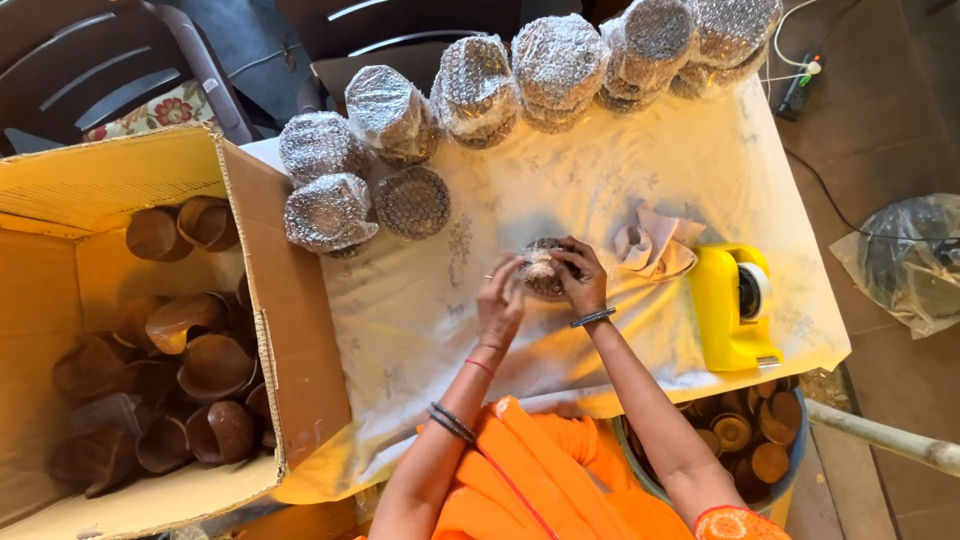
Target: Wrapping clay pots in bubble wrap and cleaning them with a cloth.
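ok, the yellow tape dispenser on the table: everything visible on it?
The yellow plastic tape dispenser stands on the white cloth-covered table near its right edge. It has a blocky body with a roll of tape in a dark round recess near the top and a grey strip at its near end. A crumpled pinkish cloth lies beside it on the left. Neither hand touches it; the right hand is nearest, on a small bubble-wrapped bundle.

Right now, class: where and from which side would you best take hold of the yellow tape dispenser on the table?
Probably grip the yellow tape dispenser across its long flat sides, coming from above. It lies flat on the white cloth, its sides bare, apart from the right hand. Avoid the end nearest the table edge, where the cutter seems to sit.
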